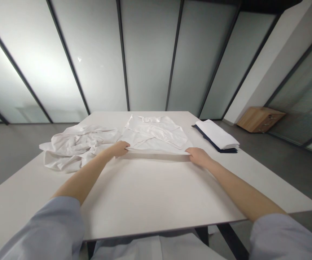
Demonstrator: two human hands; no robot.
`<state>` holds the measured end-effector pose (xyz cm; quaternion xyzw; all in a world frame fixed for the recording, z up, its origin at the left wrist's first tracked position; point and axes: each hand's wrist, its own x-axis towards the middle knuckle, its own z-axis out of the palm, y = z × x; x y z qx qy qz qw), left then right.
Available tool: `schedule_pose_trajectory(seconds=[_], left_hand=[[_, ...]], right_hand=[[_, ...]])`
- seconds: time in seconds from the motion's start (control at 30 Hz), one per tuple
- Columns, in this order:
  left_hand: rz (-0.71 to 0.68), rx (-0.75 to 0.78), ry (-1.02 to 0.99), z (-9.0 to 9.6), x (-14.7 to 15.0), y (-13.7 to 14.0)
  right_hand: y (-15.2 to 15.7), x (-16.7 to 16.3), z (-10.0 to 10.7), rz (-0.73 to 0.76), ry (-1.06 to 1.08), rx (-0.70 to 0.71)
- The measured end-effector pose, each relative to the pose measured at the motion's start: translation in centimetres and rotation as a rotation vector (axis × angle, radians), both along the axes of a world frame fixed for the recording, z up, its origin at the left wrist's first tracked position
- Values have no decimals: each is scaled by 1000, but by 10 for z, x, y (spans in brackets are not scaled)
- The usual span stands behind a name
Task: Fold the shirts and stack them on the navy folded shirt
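Note:
A white shirt (156, 135) lies spread on the table, its collar at the far end and its sleeves folded across the body. My left hand (121, 148) pinches the near left corner of its hem. At the near right corner, my right hand (197, 156) grips the same edge. Between the two hands the hem is stretched straight and lifted slightly, with a thin shadow under it. A crumpled heap of white cloth (77, 146) sits just left of my left hand.
On the right of the white table (156, 195), folded white cloth (217, 133) rests on a dark folded piece (227, 150). A wooden cabinet (260, 119) stands on the floor at the right. Frosted glass panels (150, 54) rise behind the table.

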<state>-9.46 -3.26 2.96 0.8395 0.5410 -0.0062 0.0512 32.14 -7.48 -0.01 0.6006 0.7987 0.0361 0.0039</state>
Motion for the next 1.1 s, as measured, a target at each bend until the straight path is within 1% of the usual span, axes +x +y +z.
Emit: schedule_pose_trajectory(seconds=[0.1,0.17,0.2,0.23,0.3,0.37,0.4,0.5,0.57,0.63,0.73,0.83,0.9,0.97,1.03,1.07,1.1], left_hand=[[145,-13,-203,17,2,6],[194,-9,-344,29,5,15],[207,11,-381,33,7,21],[218,46,-385,37,10,27],[247,159,-309,37,17,40],[257,254,-162,29,26,51],[251,266,-92,23,31,56],[219,210,27,-4,42,63],[211,174,56,-20,46,62],[202,154,83,-30,47,59],[173,142,114,-32,45,52],[121,96,148,-23,40,42],[81,53,168,-12,34,35],[20,-45,167,4,24,27],[-60,-222,137,23,13,23],[-77,-286,116,33,8,23],[-63,-284,101,42,5,26]], right_hand=[[3,1,21,-108,2,92],[12,0,40,-151,47,197],[19,-1,49,-174,71,245],[28,-3,56,-200,87,280],[47,-9,64,-251,101,290],[65,-18,61,-291,102,242],[74,-24,55,-305,104,203],[89,-39,32,-304,106,68],[92,-45,16,-284,102,6],[90,-47,5,-274,97,-18],[79,-46,-1,-271,83,-31],[61,-42,2,-250,48,-32],[46,-36,6,-220,16,-33],[34,-26,15,-178,2,-80],[29,-13,28,-159,4,-171],[29,-7,36,-167,5,-202],[32,-1,45,-189,9,-197]])
